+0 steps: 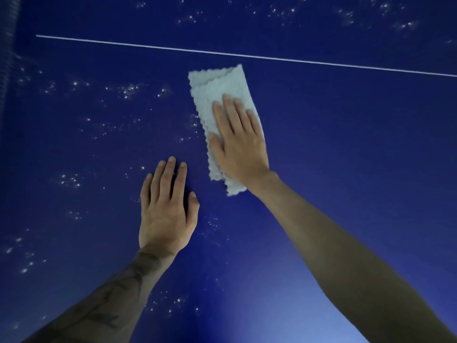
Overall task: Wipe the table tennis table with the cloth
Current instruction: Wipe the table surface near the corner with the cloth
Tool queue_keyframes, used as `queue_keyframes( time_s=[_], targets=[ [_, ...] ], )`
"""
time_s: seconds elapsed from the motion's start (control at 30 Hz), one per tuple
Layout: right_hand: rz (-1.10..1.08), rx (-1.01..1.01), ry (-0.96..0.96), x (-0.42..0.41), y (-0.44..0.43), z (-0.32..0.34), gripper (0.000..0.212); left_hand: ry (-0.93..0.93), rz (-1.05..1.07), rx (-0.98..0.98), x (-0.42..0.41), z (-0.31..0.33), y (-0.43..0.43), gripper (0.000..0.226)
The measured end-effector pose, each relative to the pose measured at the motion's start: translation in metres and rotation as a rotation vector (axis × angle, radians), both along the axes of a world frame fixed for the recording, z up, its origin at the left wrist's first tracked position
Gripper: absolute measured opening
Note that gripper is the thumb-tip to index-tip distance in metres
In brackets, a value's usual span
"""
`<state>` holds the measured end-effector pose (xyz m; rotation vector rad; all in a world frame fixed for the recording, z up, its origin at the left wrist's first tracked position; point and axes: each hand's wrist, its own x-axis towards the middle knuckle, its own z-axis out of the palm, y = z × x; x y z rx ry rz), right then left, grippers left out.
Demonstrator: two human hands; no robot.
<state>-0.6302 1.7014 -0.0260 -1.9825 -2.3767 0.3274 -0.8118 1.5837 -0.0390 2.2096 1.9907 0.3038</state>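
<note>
The dark blue table tennis table [346,149] fills the view, crossed by a thin white line [247,55]. A pale folded cloth [217,92] lies flat on it just below that line. My right hand [239,142] presses flat on the cloth's lower half, fingers together and extended. My left hand [165,209] rests palm down on the bare table to the left of the cloth, fingers slightly apart, holding nothing. White specks [128,90] are scattered over the table left of the cloth and beyond the line.
The net's dark edge [7,58] runs down the far left side. More white specks [346,13] lie across the top. A bright light reflection [309,325] shows on the table near the bottom.
</note>
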Motion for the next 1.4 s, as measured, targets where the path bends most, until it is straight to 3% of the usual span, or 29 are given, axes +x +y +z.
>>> queue_keyframes(
  time_s=[0.07,0.27,0.33,0.53,0.67,0.8,0.87,1.03,1.23,1.4],
  targets=[
    [-0.009,-0.006,-0.002,0.029,-0.006,-0.002,0.067,-0.005,0.005,0.003,0.001,0.000,0.000,0.059],
    [-0.413,0.016,-0.008,0.053,0.033,0.001,0.068,0.001,-0.002,0.025,0.000,-0.001,0.000,0.058],
    [-0.395,0.001,0.022,0.028,0.036,0.001,0.068,0.009,0.000,0.022,-0.001,-0.002,-0.001,0.058],
    [-0.035,0.002,0.013,-0.004,-0.045,-0.001,0.067,0.012,-0.007,0.027,-0.003,-0.002,0.000,0.059],
    [-0.347,-0.042,-0.003,0.043,-0.042,0.005,0.067,-0.047,-0.003,-0.005,-0.004,0.005,-0.001,0.058],
    [-0.531,-0.008,0.012,0.016,0.004,0.007,0.068,-0.093,-0.051,-0.002,-0.032,0.010,0.002,0.060],
    [-0.492,-0.024,0.035,-0.021,0.013,0.007,0.069,-0.044,0.005,-0.003,-0.058,0.011,0.009,0.061],
    [-0.138,-0.045,0.027,-0.064,-0.024,0.006,0.067,0.017,0.051,-0.055,-0.098,0.005,0.018,0.063],
    [-0.443,-0.024,0.002,-0.015,-0.002,0.002,0.067,0.025,0.038,0.009,-0.107,-0.008,0.016,0.060],
    [-0.470,-0.009,0.026,-0.067,0.047,0.000,0.069,0.025,0.026,0.062,-0.105,-0.010,0.017,0.059]
  ],
)
